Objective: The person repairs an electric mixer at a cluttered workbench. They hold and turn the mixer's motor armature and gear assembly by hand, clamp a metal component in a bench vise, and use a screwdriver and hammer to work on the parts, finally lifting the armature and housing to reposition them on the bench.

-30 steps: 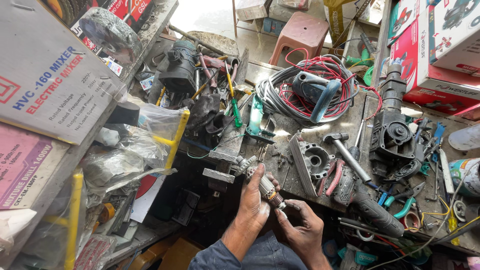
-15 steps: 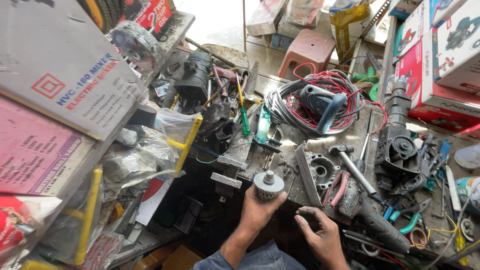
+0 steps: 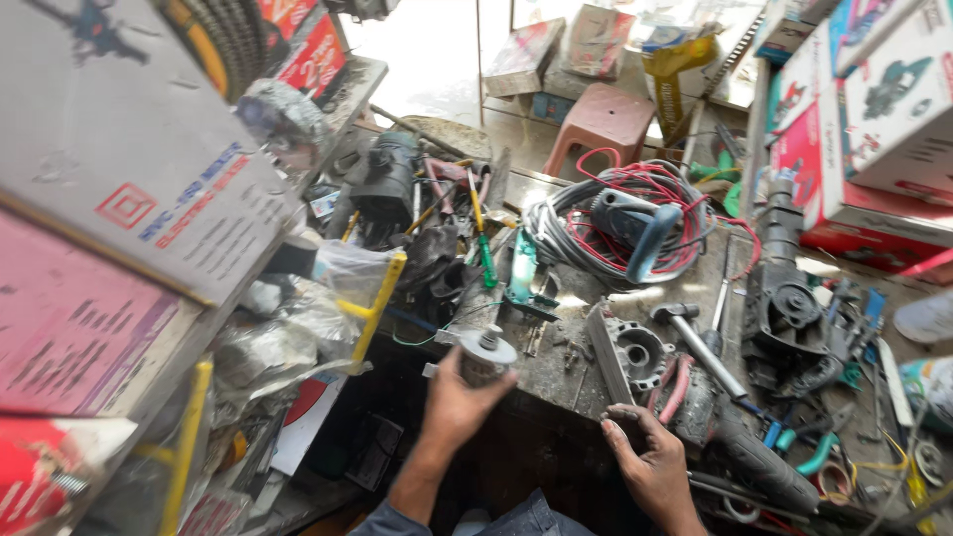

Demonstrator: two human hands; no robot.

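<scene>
My left hand [image 3: 455,405] grips a motor armature [image 3: 483,354] upright, its round grey fan disc on top, just off the front left corner of the cluttered workbench [image 3: 556,362]. My right hand [image 3: 647,459] rests with curled fingers on the bench's front edge, below a grey metal gear housing [image 3: 628,354]; whether it holds anything is unclear. A hammer [image 3: 701,342] lies just right of the housing.
A coil of grey and red cable with a blue-handled power tool [image 3: 630,226] sits at the back of the bench. A black rotary tool body [image 3: 784,308] lies right. Boxes [image 3: 119,199] and bagged parts fill shelves on the left; a pink stool [image 3: 601,119] stands behind.
My left hand lifted the armature up and left from between both hands. My right hand let go of it and dropped to the bench's front edge.
</scene>
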